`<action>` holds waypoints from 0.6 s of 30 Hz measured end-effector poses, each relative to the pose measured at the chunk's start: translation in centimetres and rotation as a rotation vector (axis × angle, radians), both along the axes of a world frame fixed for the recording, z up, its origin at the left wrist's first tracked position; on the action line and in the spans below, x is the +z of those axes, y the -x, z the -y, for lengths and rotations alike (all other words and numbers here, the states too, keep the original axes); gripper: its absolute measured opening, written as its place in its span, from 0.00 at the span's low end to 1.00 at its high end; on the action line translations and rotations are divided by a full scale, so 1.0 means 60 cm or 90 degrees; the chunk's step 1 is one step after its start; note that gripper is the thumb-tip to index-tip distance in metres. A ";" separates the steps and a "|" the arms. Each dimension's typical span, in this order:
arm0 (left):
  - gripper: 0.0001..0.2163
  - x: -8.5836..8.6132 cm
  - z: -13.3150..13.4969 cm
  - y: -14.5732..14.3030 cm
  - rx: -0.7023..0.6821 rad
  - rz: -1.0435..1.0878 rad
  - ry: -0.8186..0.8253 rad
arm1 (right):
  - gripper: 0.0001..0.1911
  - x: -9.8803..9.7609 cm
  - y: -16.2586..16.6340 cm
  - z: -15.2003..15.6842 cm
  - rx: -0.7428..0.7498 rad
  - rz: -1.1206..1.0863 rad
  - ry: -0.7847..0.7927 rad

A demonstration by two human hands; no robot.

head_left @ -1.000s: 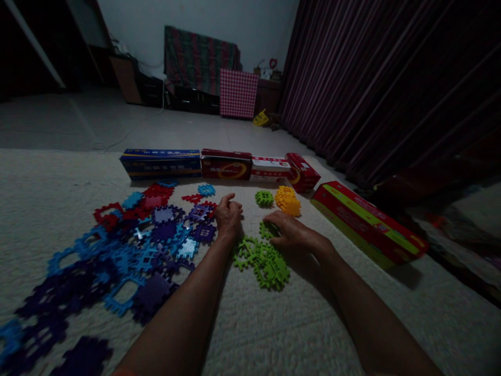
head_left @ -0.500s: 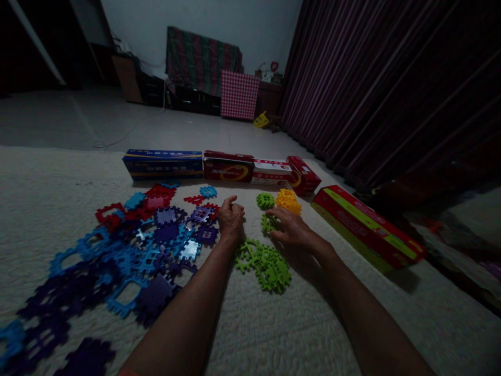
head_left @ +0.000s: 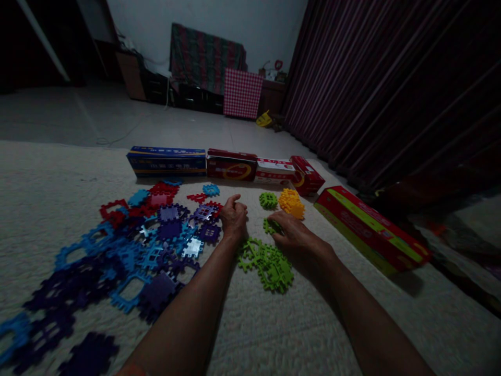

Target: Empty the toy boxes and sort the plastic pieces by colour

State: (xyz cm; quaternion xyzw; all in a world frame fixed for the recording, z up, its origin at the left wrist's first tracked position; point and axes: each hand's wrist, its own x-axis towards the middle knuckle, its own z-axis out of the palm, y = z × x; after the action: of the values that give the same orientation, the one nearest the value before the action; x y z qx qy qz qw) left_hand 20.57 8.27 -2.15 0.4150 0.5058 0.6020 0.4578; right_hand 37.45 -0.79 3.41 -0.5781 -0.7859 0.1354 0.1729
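Observation:
My right hand (head_left: 293,230) curls its fingers over a green toothed plastic building piece (head_left: 271,225), partly covered by the fingertips. Just beyond it lie a round green piece (head_left: 268,200) and a stack of yellow-orange pieces (head_left: 291,202). Nearer to me is a pile of green interlocking pieces (head_left: 275,269), between my forearms. My left hand (head_left: 234,216) rests on the mat with its fingers loosely curled in, and nothing shows in it. Close to its left side are purple window-like pieces (head_left: 209,232).
Blue, purple and red pieces (head_left: 129,256) spread widely over the left of the pale mat (head_left: 258,334). A blue box (head_left: 168,163), a dark red box (head_left: 230,166), a white-and-red box (head_left: 274,171) and another red box (head_left: 307,175) line the back. A red-and-green box (head_left: 371,230) lies right.
My right hand's fingers have drawn in over the green piece. My left hand keeps its pose. The whole view has shifted slightly.

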 end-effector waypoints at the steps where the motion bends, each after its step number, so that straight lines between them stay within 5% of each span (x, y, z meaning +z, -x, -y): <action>1: 0.21 0.001 0.001 0.000 0.000 0.003 0.002 | 0.21 0.000 0.000 -0.002 0.001 0.000 -0.001; 18: 0.21 0.008 0.003 -0.001 -0.003 0.004 0.022 | 0.27 -0.017 -0.013 -0.039 -0.019 -0.003 -0.133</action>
State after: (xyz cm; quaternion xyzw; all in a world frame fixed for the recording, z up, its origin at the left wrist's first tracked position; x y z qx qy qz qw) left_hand 20.64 8.06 -1.68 0.4067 0.5134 0.5934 0.4678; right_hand 38.20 1.53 2.36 -0.5684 -0.7866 0.0513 0.2358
